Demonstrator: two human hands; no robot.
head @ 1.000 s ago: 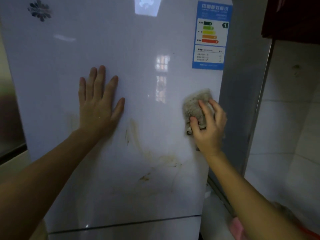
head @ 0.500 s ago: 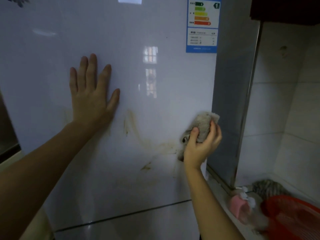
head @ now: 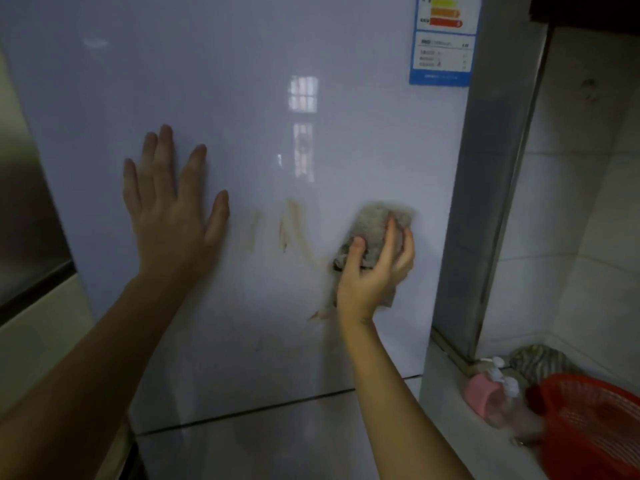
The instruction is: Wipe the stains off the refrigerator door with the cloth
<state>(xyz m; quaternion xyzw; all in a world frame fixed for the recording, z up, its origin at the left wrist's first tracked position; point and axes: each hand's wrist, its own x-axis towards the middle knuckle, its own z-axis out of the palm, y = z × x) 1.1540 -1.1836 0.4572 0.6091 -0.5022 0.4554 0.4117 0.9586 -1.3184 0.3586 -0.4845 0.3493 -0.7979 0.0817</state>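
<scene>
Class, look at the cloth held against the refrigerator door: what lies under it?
The right hand presses the cloth onto the refrigerator door. Brown stains streak toward its left edge; whatever lies beneath it is hidden.

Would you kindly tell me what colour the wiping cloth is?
The cloth is greyish-beige, seen in the head view.

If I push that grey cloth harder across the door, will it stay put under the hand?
Probably floppy: the cloth bunches under the right hand, a corner hanging loose. The refrigerator door looks glossy, so it likely slides easily.
</scene>
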